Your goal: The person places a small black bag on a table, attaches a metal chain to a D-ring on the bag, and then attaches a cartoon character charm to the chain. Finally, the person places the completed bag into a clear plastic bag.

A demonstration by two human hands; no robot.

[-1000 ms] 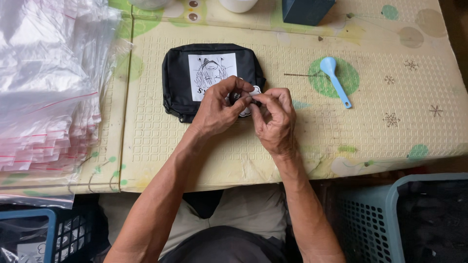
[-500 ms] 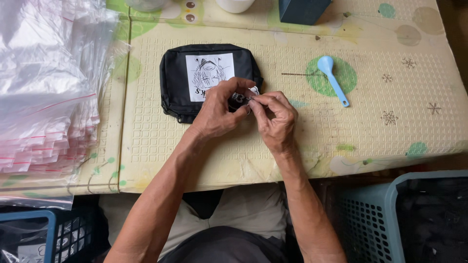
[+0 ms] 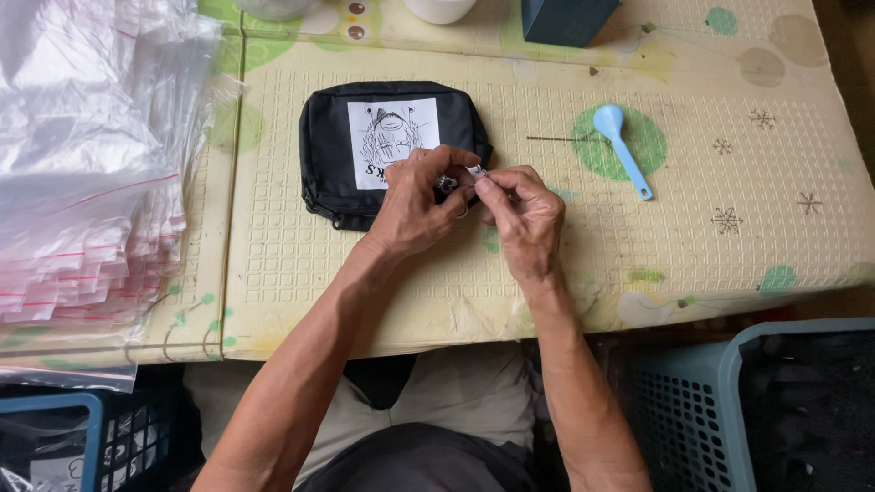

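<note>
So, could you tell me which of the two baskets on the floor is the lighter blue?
The basket at lower right, beside the right arm; the basket at lower left is darker blue.

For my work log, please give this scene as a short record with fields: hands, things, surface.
left hand: pinches a small metal ring piece at the right end of the black pouch
right hand: fingertips meet the left hand's on the same small piece
pouch: lies flat, white printed patch facing up
blue plastic spoon: lies to the right, untouched
clear zip bags: stacked at the left
surface: yellow embossed mat
baskets: blue basket at lower right
</note>
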